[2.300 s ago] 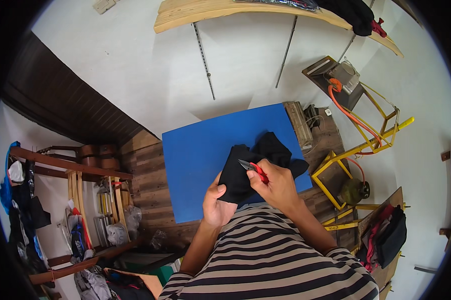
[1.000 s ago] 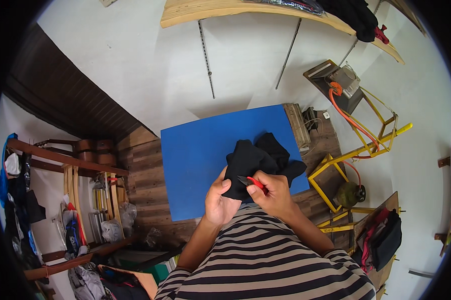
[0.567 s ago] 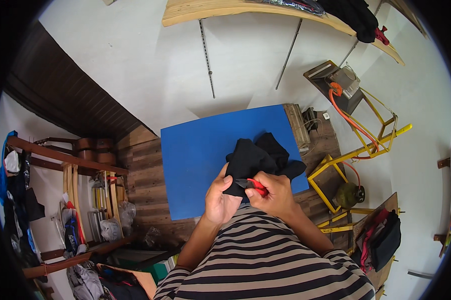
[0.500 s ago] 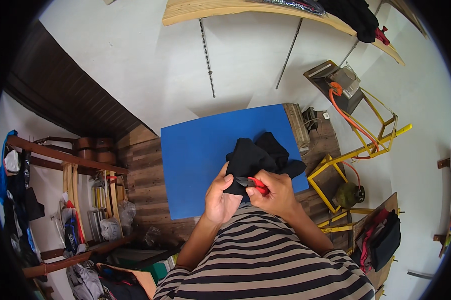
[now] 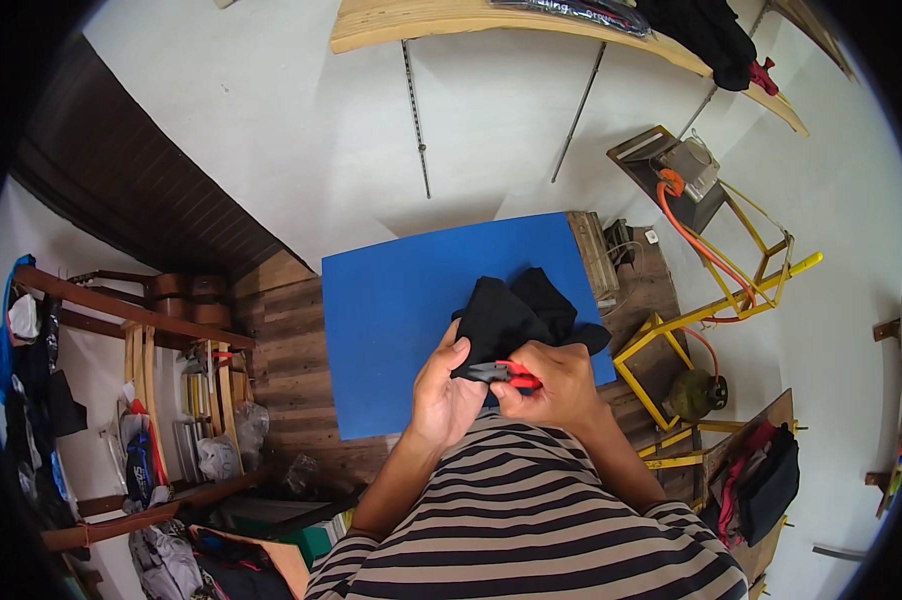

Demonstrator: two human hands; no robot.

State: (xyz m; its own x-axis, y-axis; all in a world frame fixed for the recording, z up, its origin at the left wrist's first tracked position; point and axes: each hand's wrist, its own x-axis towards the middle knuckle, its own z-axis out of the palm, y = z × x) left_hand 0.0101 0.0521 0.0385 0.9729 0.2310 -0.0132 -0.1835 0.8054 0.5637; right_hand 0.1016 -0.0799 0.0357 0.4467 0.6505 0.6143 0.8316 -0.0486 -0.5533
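Observation:
In front of my body I have a piece of black cloth [image 5: 496, 318] above the blue tabletop [image 5: 396, 320], with its far folds spread to the right. My left hand [image 5: 443, 395] grips the cloth's left edge, thumb on top. In my right hand [image 5: 563, 388] is a red-handled plier-like tool [image 5: 493, 372], its dark jaws pointing left toward my left fingers. Those jaws lie against the near part of the cloth; whether they bite on anything is too small to tell. My right fingers wrap the handles and hide part of them.
Beyond the table, a wooden shelf [image 5: 531, 32] on the white wall holds dark cloth and a packet. To the right stand a yellow metal frame [image 5: 691, 318], a green gas cylinder [image 5: 693, 395] and an orange hose [image 5: 693, 235]. A crowded rack [image 5: 136, 315] is on the left.
The tool's dark jaws have swung to a more level angle and sit slightly lower beside my left fingers. Both hands keep their hold, and the cloth has barely shifted.

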